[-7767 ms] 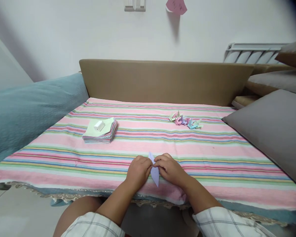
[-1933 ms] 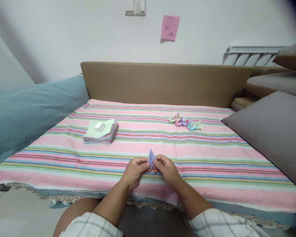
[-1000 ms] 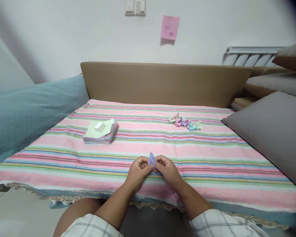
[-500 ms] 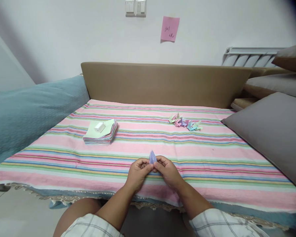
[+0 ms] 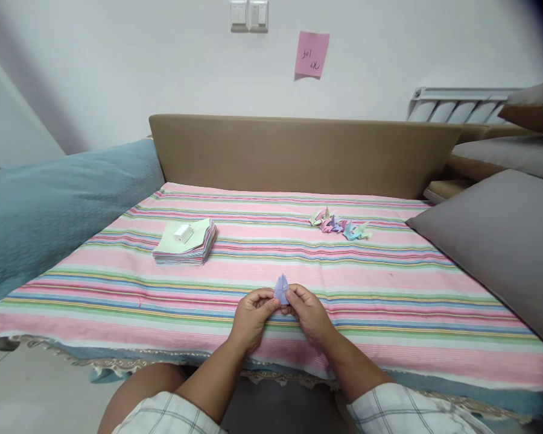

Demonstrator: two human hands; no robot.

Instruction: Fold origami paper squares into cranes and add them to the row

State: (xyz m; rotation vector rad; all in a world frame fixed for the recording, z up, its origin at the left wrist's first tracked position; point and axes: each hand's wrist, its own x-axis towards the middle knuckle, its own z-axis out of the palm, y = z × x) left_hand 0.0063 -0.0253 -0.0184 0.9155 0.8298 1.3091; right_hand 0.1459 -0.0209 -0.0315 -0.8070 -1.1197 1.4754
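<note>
A small folded piece of purple paper [image 5: 281, 289] points away from me, its narrow tip at the top. My left hand [image 5: 253, 313] pinches its lower left side between thumb and fingers. On the other side, my right hand [image 5: 308, 310] grips the right edge, the thumb lying on top. Both hands are just above the striped cloth [image 5: 235, 271], near its front edge. The paper's lower end is partly hidden by the thumbs.
A stack of coloured paper sheets [image 5: 185, 256] lies to the left with a white block [image 5: 183, 234] on top. Several folded paper cranes [image 5: 339, 225] sit toward the back right. Grey cushions [image 5: 493, 235] stand at the right, a brown backrest [image 5: 298, 154] behind.
My right thumb and fingers have shifted slightly up along the paper's right side. The purple paper now looks wider and a little turned. The left hand has barely moved.
</note>
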